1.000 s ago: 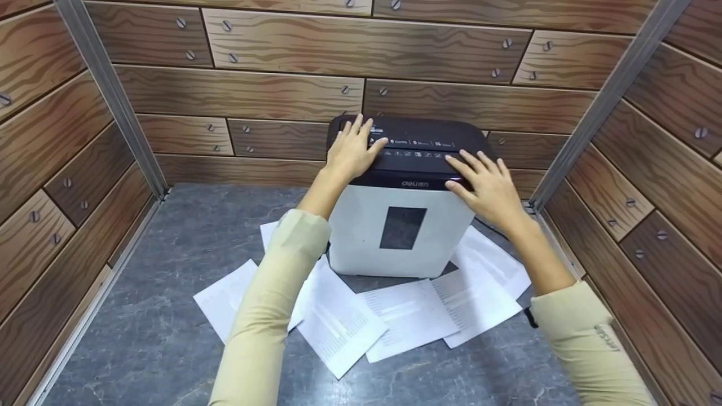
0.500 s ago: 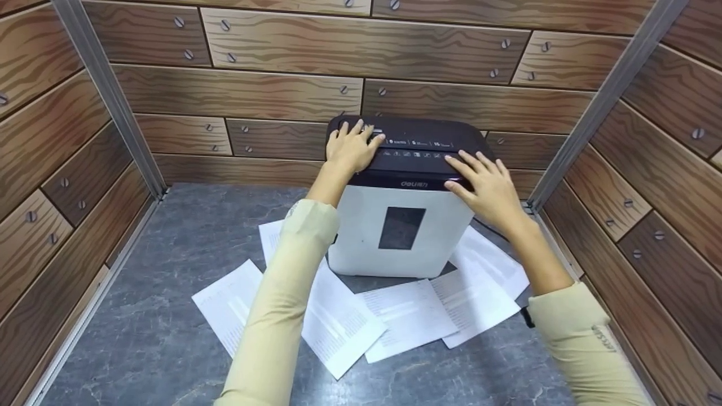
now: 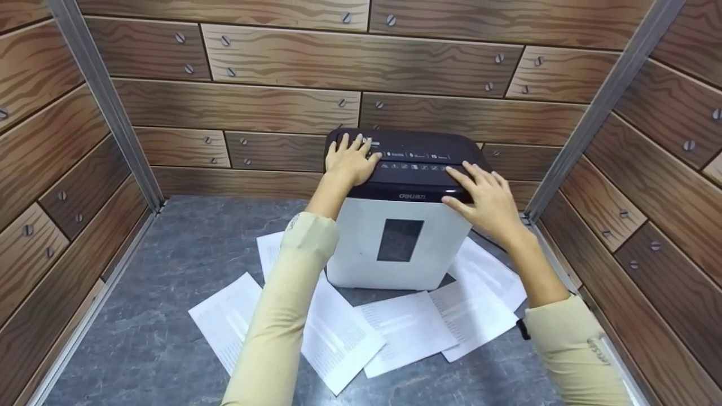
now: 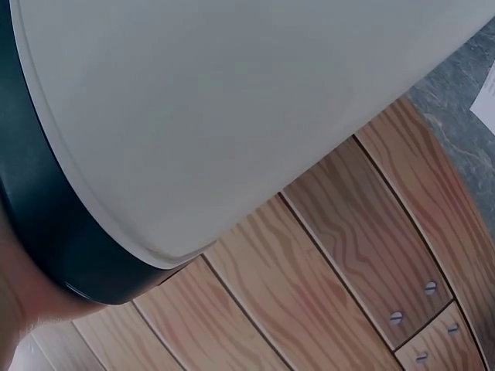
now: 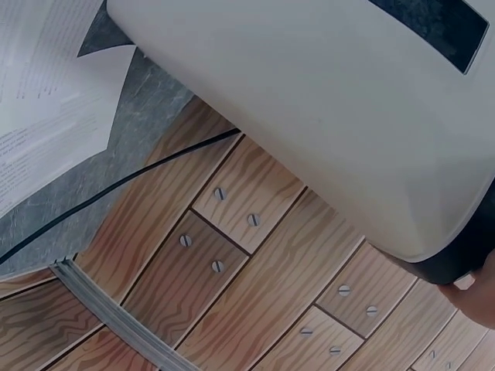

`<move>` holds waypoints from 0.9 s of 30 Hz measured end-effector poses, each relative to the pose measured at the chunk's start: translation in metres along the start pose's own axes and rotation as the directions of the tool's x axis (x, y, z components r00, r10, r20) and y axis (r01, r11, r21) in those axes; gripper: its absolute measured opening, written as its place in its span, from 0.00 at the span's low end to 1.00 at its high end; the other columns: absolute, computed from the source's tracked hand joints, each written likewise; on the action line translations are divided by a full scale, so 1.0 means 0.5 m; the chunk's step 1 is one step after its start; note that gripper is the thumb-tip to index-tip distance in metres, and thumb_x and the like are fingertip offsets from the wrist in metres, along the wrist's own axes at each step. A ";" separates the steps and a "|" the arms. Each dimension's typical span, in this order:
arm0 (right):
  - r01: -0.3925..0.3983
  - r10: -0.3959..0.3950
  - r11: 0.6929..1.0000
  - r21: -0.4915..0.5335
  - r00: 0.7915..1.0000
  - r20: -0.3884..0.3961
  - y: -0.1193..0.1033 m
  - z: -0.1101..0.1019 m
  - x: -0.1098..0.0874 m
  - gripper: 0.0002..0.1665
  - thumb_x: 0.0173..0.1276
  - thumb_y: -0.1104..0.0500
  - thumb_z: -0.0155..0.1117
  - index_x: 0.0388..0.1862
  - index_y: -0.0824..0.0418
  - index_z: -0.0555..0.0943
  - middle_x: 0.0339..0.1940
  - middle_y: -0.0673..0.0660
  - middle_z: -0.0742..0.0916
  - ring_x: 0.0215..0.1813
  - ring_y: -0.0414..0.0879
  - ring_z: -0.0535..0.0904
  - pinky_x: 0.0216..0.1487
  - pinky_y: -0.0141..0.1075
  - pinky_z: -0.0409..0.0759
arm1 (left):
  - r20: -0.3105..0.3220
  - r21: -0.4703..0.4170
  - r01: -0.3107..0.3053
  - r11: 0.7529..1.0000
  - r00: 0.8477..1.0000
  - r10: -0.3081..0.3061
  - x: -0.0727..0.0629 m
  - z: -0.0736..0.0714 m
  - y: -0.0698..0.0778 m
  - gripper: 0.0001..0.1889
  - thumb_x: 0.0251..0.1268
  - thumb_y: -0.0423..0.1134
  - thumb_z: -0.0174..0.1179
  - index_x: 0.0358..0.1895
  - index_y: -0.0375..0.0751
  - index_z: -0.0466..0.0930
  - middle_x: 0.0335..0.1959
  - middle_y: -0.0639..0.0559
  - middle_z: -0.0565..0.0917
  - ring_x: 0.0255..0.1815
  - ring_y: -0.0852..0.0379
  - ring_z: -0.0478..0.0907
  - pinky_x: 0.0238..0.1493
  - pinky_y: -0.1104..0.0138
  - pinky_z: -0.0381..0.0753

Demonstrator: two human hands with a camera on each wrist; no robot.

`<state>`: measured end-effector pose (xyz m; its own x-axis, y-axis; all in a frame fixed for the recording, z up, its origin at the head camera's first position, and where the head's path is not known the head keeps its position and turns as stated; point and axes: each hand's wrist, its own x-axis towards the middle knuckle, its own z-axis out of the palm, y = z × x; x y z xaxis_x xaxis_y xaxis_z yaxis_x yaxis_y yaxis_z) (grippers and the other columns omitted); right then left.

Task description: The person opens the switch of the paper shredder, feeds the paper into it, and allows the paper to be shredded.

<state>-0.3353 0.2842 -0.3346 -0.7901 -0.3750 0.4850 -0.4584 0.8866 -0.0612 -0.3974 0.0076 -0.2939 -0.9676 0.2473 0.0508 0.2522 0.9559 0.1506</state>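
A paper shredder (image 3: 361, 242) with a pale body, a dark window in its front and a black top stands upright on the grey floor. My left hand (image 3: 351, 163) rests on the left part of the black top, its fingers spread and fairly straight. On the top's right front corner lies my right hand (image 3: 488, 203), fingers extended, thumb at the front edge. In the left wrist view only a bit of the left hand (image 4: 39, 297) shows beside the black rim. The right wrist view shows a finger of the right hand (image 5: 476, 297) at the black edge.
Printed paper sheets (image 3: 341, 338) lie fanned out around the shredder's base, some overlapping. A black cord (image 5: 139, 171) runs from behind the shredder on the right. Wood-patterned walls (image 3: 282, 62) with metal corner posts (image 3: 592, 107) enclose the floor on three sides.
My left hand has come down and settled on the shredder's top, its forearm shifting slightly right. My right hand stays at its corner. The head view has tilted up a little.
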 end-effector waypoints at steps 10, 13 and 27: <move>0.010 -0.007 0.998 0.068 0.999 -0.046 0.009 0.004 -0.003 0.41 0.59 0.37 0.60 0.65 0.58 0.68 0.66 0.61 0.69 0.67 0.58 0.59 0.66 0.55 0.46 | -0.009 0.011 -0.005 1.000 1.000 0.006 0.008 0.002 0.016 0.28 0.74 0.51 0.27 0.72 0.44 0.48 0.72 0.48 0.48 0.72 0.54 0.40 0.69 0.60 0.37; 0.005 0.000 0.996 0.090 0.999 -0.051 0.008 0.007 0.001 0.40 0.59 0.38 0.61 0.65 0.57 0.68 0.66 0.61 0.68 0.67 0.58 0.58 0.66 0.56 0.45 | -0.034 0.011 0.033 0.999 0.999 -0.033 0.012 0.002 0.030 0.27 0.73 0.47 0.28 0.71 0.39 0.49 0.72 0.44 0.50 0.71 0.51 0.42 0.69 0.62 0.39; -0.019 0.026 0.991 0.133 0.998 -0.052 0.009 0.011 0.000 0.39 0.59 0.40 0.63 0.66 0.56 0.68 0.67 0.61 0.67 0.67 0.59 0.57 0.63 0.57 0.54 | -0.070 -0.006 0.066 0.998 0.995 -0.066 0.013 0.011 0.053 0.28 0.74 0.47 0.28 0.70 0.35 0.50 0.71 0.41 0.50 0.71 0.50 0.42 0.69 0.63 0.38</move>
<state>-0.3398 0.2866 -0.3397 -0.7797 -0.3374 0.5275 -0.4936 0.8495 -0.1863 -0.3971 0.0354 -0.2949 -0.9790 0.1717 0.1096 0.1878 0.9692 0.1596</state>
